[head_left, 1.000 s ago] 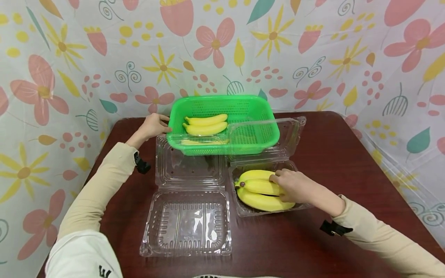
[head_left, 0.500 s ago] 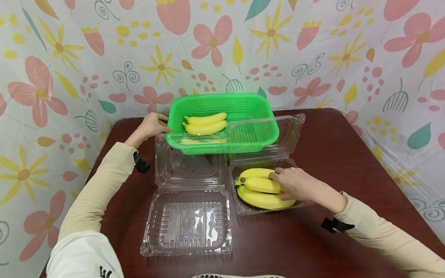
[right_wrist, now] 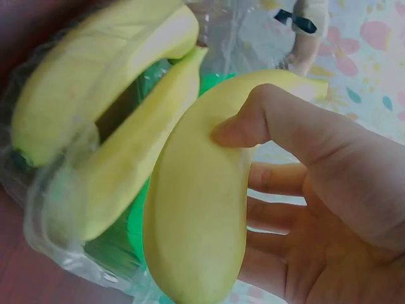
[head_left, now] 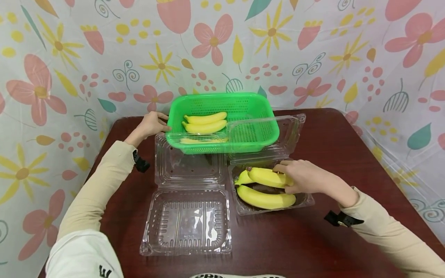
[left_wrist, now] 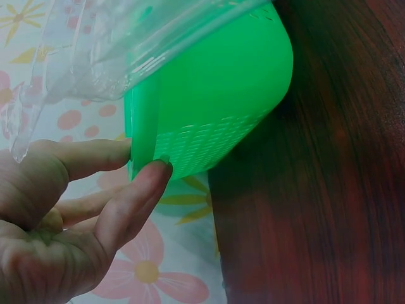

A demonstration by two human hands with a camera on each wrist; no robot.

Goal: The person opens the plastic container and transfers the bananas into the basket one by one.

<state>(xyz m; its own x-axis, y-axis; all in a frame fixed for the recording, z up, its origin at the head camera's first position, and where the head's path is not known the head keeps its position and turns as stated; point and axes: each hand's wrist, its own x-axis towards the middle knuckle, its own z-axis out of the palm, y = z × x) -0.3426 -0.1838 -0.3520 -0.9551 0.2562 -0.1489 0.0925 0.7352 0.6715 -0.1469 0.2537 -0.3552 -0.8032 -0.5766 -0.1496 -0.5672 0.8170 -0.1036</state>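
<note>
Gripping a banana (head_left: 270, 178) between thumb and fingers, the right hand (head_left: 307, 177) holds it at nine o'clock, over the right clear container (head_left: 240, 211). Inside, a lower banana (head_left: 265, 197) lies at eight o'clock; another is partly hidden behind the held one. A light, steady hold seems best, level and clear of neighbours and the raised lid (head_left: 290, 135) towards eleven. At ten o'clock sits the green basket (head_left: 250, 102), its near-side rim pinched by the left hand (head_left: 150, 124); gentle bracing should suffice.
</note>
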